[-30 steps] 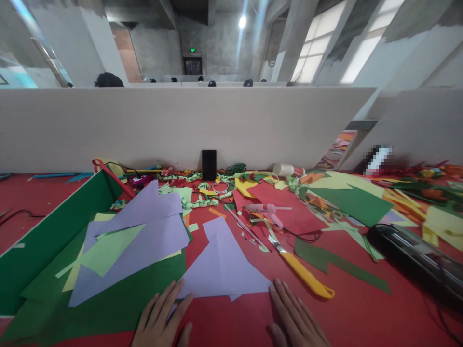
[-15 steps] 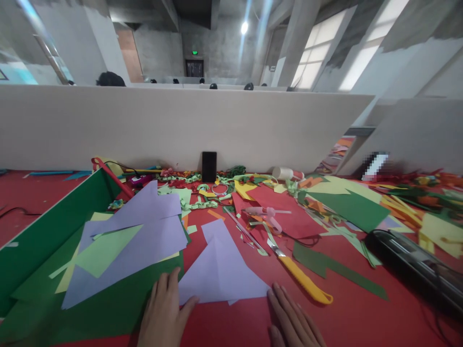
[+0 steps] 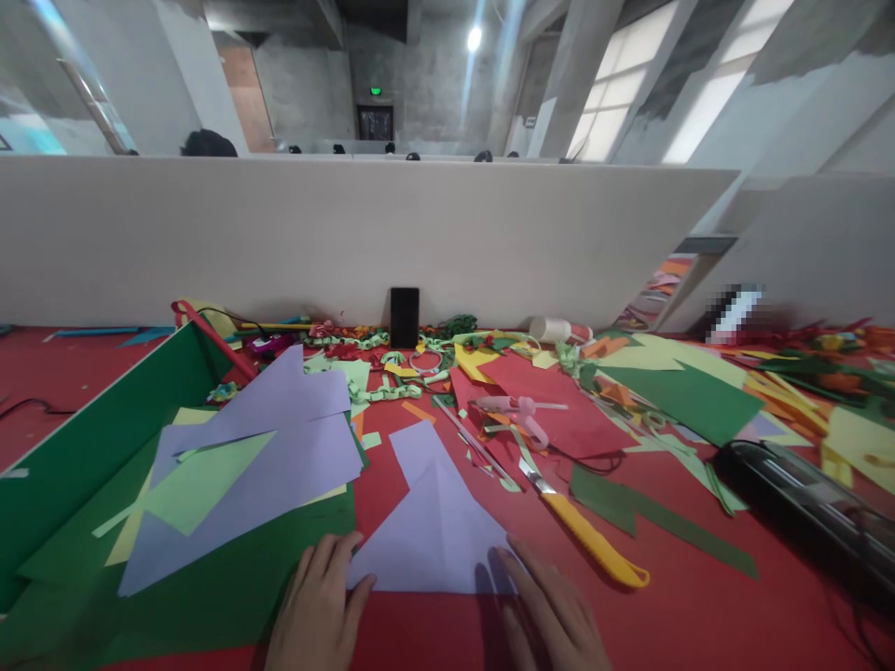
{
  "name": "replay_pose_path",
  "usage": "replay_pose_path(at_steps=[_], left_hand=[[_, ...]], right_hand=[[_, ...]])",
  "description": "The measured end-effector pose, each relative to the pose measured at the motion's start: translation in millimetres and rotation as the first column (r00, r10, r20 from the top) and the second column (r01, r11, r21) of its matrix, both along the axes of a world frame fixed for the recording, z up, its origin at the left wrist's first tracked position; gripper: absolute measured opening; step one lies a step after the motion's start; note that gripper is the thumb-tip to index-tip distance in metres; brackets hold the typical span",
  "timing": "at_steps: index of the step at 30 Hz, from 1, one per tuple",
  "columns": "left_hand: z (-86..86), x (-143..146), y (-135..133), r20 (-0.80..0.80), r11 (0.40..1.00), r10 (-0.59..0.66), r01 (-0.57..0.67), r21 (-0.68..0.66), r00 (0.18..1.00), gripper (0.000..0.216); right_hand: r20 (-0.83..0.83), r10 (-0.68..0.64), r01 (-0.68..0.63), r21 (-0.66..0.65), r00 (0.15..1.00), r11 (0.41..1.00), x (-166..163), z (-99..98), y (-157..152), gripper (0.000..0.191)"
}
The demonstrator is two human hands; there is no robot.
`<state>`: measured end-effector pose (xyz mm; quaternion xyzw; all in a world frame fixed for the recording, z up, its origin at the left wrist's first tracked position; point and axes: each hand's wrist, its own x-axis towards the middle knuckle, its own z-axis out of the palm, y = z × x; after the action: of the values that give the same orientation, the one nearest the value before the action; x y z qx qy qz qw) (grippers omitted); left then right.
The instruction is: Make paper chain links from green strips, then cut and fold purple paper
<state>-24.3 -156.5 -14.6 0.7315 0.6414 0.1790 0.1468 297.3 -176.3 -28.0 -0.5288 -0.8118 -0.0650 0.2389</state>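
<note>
A folded lilac paper triangle [image 3: 430, 527] lies on the red table near the front edge. My left hand [image 3: 316, 610] lies flat with fingers stretched out, its fingertips on the paper's left corner. My right hand [image 3: 552, 615] rests flat too, fingers on the paper's right corner. A yellow-handled utility knife [image 3: 584, 540] lies just right of the paper, blade pointing away from me.
Dark green sheets with lilac and light green offcuts [image 3: 210, 475] cover the left. Pink scissors [image 3: 521, 415] sit on a red sheet behind the knife. A black phone [image 3: 404, 318] leans on the partition. A dark cylindrical device [image 3: 804, 508] lies right. Paper chains and scraps litter the back.
The right hand slid left onto the paper's right corner. The bottom edge of the lilac paper now looks straighter. The left hand stays at the left corner.
</note>
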Motion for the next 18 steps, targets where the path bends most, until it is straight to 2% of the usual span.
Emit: replay_pose_path(at_steps=[3, 7, 9, 12, 13, 15, 18], left_hand=[[2.4, 4.0, -1.6, -0.021, 0.998, 0.048, -0.047, 0.032, 0.999, 0.028], [14.1, 12.5, -2.2, 0.043, 0.995, 0.103, -0.103, 0.001, 0.994, 0.023], [16.5, 15.1, -4.6, 0.052, 0.996, 0.091, -0.092, 0.018, 0.994, 0.026], [15.9, 16.9, -10.7, -0.043, 0.984, 0.088, -0.08, 0.16, 0.995, 0.023], [16.0, 17.2, -13.0, -0.083, 0.965, 0.093, -0.069, 0.254, 0.992, 0.02], [18.0, 17.1, -18.4, -0.15, 0.885, 0.123, -0.041, 0.464, 0.981, 0.014], [22.3, 13.1, -30.6, -0.212, 0.739, 0.172, 0.017, 0.674, 0.962, 0.006]], right_hand=[[-0.048, 0.04, -0.041, -0.025, 0.998, 0.999, -21.2, 17.0, 12.3, 0.05], [-0.135, 0.061, -0.081, -0.15, 0.989, 0.985, -48.5, 44.1, 35.2, 0.046], [-0.13, 0.086, -0.11, -0.19, 0.988, 0.976, -58.7, 54.9, 48.1, 0.046], [-0.049, 0.201, -0.207, -0.189, 0.978, 0.96, -71.8, 66.7, 64.2, 0.058], [-0.001, 0.254, -0.25, -0.172, 0.967, 0.953, -76.5, 70.2, 68.0, 0.061], [0.103, 0.362, -0.351, -0.106, 0.927, 0.93, -86.7, 77.8, 72.7, 0.06], [0.195, 0.492, -0.512, 0.066, 0.848, 0.856, -101.6, 91.7, 73.2, 0.04]])
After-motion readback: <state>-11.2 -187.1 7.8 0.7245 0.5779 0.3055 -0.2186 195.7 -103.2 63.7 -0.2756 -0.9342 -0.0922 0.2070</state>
